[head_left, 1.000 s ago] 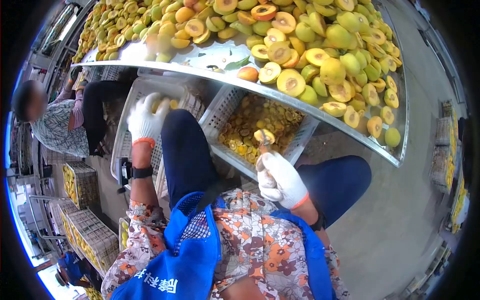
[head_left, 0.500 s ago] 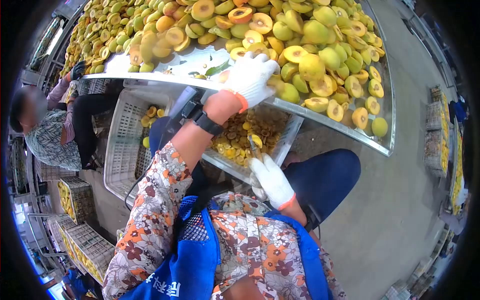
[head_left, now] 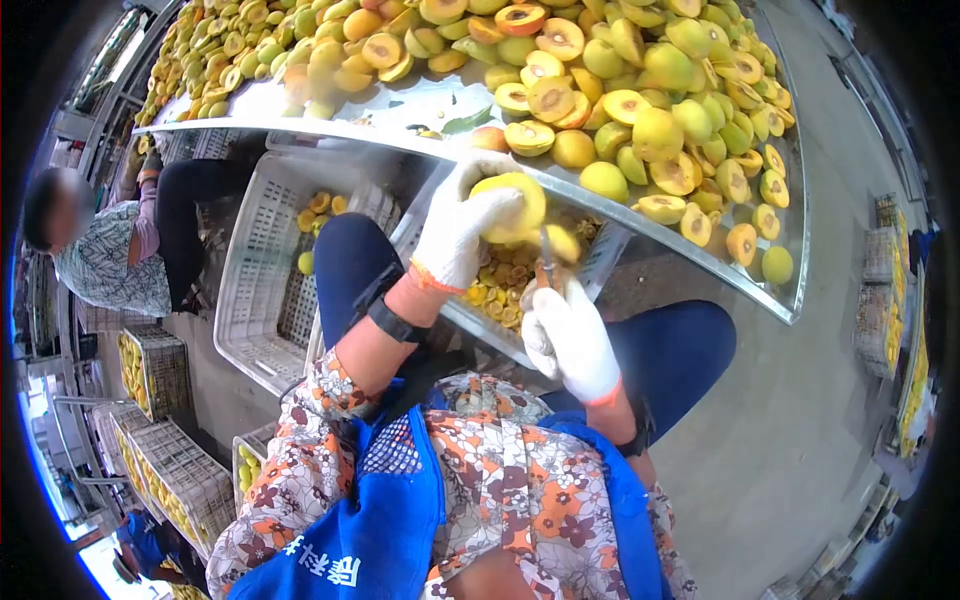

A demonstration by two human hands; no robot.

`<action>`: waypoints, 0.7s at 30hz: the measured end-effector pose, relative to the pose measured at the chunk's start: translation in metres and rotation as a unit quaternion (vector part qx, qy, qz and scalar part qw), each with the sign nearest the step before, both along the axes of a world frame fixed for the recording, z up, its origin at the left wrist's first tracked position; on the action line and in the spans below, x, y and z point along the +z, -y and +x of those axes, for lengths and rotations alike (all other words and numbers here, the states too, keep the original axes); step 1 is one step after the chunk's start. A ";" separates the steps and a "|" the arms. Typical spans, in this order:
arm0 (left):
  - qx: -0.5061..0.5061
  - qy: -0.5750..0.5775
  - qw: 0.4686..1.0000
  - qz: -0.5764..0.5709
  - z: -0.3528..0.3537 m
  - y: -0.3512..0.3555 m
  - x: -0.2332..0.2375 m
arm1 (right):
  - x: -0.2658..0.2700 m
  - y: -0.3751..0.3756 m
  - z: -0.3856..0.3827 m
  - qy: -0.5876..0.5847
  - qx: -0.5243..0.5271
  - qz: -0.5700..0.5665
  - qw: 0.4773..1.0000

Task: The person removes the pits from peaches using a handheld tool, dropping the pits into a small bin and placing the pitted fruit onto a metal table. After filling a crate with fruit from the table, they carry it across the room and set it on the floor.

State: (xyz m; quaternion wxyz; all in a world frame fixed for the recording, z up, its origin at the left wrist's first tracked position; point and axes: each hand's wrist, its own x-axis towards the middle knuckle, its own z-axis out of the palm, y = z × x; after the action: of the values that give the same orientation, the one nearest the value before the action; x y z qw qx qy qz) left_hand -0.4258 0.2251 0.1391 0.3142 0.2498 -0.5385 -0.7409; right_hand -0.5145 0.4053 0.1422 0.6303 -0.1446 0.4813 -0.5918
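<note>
My left hand (head_left: 455, 225), in a white glove, is closed around a yellow peach half (head_left: 518, 207) just off the table's front rim. My right hand (head_left: 572, 335), gloved too, grips a small pitting knife (head_left: 545, 262) with a brownish handle, its metal end pointing up toward the fruit. Beside the blade shows another yellow fruit piece (head_left: 562, 243), partly overlapped by the held half. Below both hands is a crate (head_left: 612, 262) of pits and fruit scraps (head_left: 497, 300).
A metal table (head_left: 400, 112) carries a heap of halved peaches (head_left: 640, 105). A white plastic crate (head_left: 235, 300) with a few fruits stands at my left. Farther left sits a co-worker (head_left: 110, 250), near stacked crates (head_left: 155, 370) of fruit. More crates (head_left: 880, 290) stand at right.
My left hand has come back from the fruit heap toward me and now holds a peach half. My right hand has risen slightly with the knife, nearing the left hand.
</note>
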 end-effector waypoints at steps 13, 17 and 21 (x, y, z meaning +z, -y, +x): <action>-0.017 -0.036 0.991 0.128 0.014 -0.012 -0.028 | -0.009 0.009 0.015 -0.715 0.043 -0.174 0.676; 0.007 0.001 0.996 0.087 0.015 -0.018 -0.027 | -0.006 0.007 0.018 -0.701 0.056 -0.153 0.695; 0.039 0.007 0.995 0.088 0.014 -0.026 -0.020 | -0.007 0.006 0.022 -0.740 0.040 -0.151 0.654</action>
State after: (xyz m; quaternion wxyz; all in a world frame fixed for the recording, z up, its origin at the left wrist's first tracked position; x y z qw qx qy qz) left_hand -0.4116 0.2512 0.1194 0.3154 0.3027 -0.4634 -0.7708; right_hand -0.4924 0.3998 0.1350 0.0575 -0.6474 0.6858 -0.3275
